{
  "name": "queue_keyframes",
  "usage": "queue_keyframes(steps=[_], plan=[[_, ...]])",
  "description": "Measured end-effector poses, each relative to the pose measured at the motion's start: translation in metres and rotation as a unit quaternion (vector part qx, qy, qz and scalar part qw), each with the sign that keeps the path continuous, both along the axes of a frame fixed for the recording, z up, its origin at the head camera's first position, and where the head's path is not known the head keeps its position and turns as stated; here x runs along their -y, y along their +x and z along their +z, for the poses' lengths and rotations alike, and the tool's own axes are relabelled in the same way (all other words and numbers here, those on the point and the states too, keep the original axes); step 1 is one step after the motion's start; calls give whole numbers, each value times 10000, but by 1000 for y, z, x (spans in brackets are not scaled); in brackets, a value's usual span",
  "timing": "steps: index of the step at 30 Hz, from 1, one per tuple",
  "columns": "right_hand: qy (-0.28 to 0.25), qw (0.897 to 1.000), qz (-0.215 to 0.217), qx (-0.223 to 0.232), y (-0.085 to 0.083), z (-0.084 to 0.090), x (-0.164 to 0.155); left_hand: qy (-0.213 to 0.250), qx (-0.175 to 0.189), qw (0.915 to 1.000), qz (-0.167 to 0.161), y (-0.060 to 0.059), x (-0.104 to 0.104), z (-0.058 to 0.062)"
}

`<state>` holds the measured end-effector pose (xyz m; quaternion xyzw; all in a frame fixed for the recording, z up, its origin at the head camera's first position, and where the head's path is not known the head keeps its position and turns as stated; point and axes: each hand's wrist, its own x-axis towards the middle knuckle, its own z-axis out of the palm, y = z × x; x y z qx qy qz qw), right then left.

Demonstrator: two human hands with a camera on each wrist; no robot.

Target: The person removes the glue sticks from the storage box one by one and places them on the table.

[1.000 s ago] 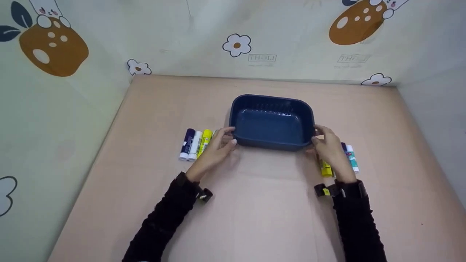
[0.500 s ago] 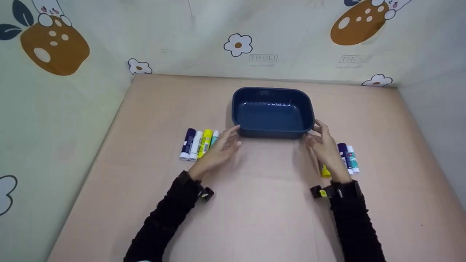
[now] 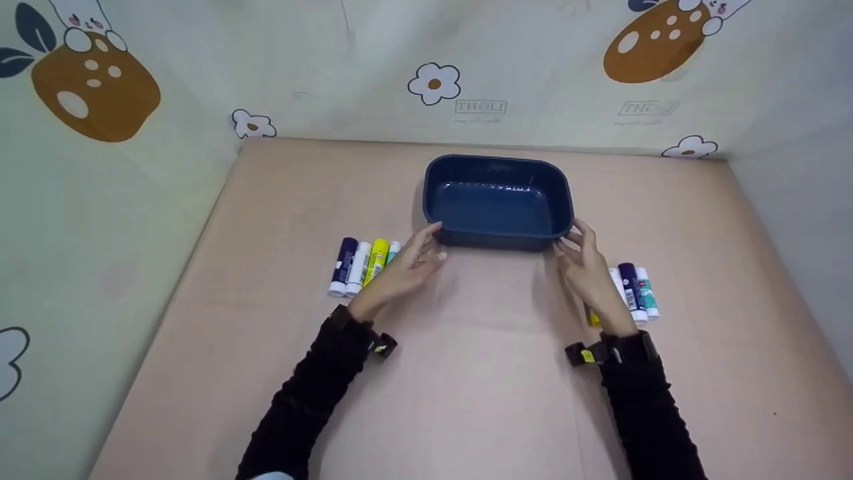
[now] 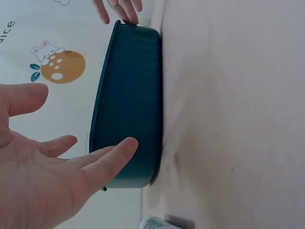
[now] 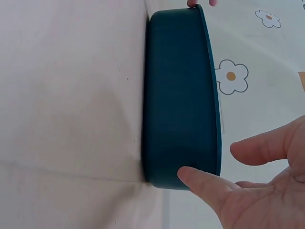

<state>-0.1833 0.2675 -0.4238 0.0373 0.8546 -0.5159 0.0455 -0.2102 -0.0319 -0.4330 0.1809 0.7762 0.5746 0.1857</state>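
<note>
A dark blue rectangular basin [image 3: 496, 237] rests on the table in the head view, its inside bare. At its near left corner is my left hand [image 3: 406, 267], fingers extended and thumb apart from the rim. The left wrist view shows those fingers [image 4: 112, 164] lying against the basin's side [image 4: 131, 95]. My right hand [image 3: 590, 270] is at the near right corner, fingers fairly straight. In the right wrist view a fingertip [image 5: 190, 174] touches the basin's wall [image 5: 181, 95], while the thumb stands off it. Neither hand curls round the basin.
Several glue sticks [image 3: 360, 267] lie in a row left of the basin, partly behind my left hand. Another row of glue sticks [image 3: 630, 293] lies at the right, partly hidden by my right hand. A patterned wall [image 3: 346, 80] rises behind the table [image 3: 493, 380].
The basin has moved away toward the back wall. Both hands have followed it; the left thumb has come off the rim and the fingers have loosened.
</note>
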Motion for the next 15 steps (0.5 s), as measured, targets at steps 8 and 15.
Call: queue_keyframes(steps=[8, 15], plan=[[878, 9956, 259, -216, 4, 7, -3, -915, -676, 9934, 176, 5, -4, 6], [3186, 9398, 1028, -692, 13, 16, -5, -3418, -2513, 9049, 354, 17, -6, 15]])
